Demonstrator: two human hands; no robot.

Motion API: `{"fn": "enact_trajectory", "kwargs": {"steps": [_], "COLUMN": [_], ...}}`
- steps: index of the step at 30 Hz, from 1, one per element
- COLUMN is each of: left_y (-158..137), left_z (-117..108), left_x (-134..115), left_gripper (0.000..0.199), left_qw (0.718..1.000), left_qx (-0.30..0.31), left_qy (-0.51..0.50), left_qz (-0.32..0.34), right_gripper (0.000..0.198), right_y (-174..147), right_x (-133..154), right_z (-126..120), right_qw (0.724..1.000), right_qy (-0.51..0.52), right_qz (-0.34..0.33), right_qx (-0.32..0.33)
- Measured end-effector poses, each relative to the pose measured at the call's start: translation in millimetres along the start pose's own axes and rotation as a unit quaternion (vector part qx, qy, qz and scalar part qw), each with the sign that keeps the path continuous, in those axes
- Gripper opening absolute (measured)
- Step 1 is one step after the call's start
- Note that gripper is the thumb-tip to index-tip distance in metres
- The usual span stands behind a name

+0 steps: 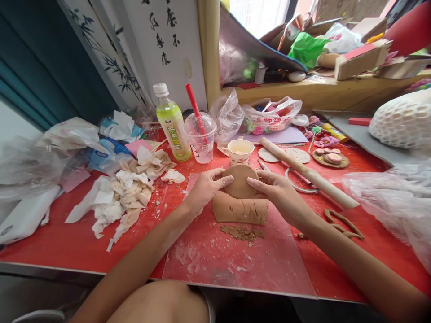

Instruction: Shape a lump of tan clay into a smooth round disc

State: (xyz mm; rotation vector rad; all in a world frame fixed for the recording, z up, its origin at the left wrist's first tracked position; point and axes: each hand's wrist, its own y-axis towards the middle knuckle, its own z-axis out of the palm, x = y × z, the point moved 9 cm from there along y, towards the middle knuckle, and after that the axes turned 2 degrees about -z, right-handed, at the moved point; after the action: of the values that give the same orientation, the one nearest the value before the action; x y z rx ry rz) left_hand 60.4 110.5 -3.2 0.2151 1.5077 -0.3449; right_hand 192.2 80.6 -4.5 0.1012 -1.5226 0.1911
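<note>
Between my two hands I hold a round brown clay disc (pixel 241 181), tilted up so its flat face shows. My left hand (pixel 213 186) grips its left edge with the thumb on the face. On the right edge my right hand (pixel 271 188) pinches it the same way. Behind and below the disc, a thick block of brown clay (pixel 240 211) with a cracked surface lies on a clear plastic sheet (pixel 222 264). Clay crumbs (pixel 242 233) are scattered in front of the block. Just beyond the disc stands a paper cup (pixel 240 150) with liquid in it.
A wooden rolling pin (pixel 310 175) lies diagonally at the right, near a white ring (pixel 299 186) and curved clay strips (pixel 345 226). Crumpled tissues (pixel 126 195) cover the left side. A drink bottle (pixel 171 123) and a plastic cup (pixel 201 139) with a red straw stand behind.
</note>
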Motion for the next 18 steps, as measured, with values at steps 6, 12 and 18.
{"fn": "enact_trajectory", "kwargs": {"steps": [6,12,18], "left_y": [0.1,0.0,-1.0], "left_z": [1.8,2.5,9.4], "left_x": [4.6,2.0,-3.1], "left_gripper": [0.029,0.029,0.032], "left_qw": [0.999,0.999,0.998], "left_qx": [0.018,0.039,0.065], "left_qy": [-0.034,-0.022,-0.023], "left_qz": [-0.008,0.013,0.014], "right_gripper": [0.033,0.032,0.033], "right_y": [2.4,4.6,4.9], "right_x": [-10.0,-8.8,-3.2], "right_z": [-2.1,-4.8,-5.9], "right_qw": [0.999,0.999,0.998], "right_qy": [0.039,0.049,0.067], "right_qz": [0.026,0.013,-0.006], "right_qx": [0.005,-0.002,0.001]}}
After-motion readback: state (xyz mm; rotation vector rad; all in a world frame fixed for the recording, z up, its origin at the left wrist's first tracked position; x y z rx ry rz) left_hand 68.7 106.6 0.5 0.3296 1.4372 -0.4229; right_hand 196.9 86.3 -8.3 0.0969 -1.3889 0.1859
